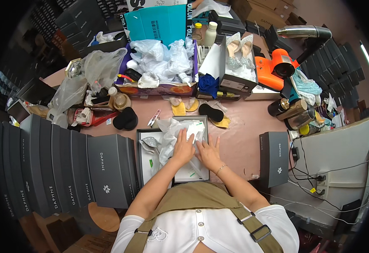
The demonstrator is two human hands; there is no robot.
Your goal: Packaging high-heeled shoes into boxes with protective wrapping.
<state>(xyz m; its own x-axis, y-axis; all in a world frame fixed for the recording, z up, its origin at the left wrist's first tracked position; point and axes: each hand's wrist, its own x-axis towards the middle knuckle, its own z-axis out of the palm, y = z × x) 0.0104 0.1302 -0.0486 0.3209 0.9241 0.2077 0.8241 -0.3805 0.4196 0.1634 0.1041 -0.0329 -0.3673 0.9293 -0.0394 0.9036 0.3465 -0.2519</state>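
An open grey shoe box [139, 168] lies before me, lined with crumpled white tissue paper [167, 130]. At its left side a silver glittery shoe [150, 144] lies partly under the tissue; only its front part shows. My left hand [183, 148] rests on the tissue with its fingers stretched forward, touching a folded white paper piece with green marks [196, 130]. Beside it, my right hand [210, 154] lies at the box's right edge, fingers spread. Neither hand appears to grip anything. What lies beneath the tissue is hidden.
Dark grey shoe boxes [104, 168] stand in a row at left; another box [273, 159] stands at right. Scissors [154, 118], black pads [126, 119] and yellow cloths [178, 109] lie beyond. Farther back are glittery shoes [240, 50] and an orange machine [269, 74].
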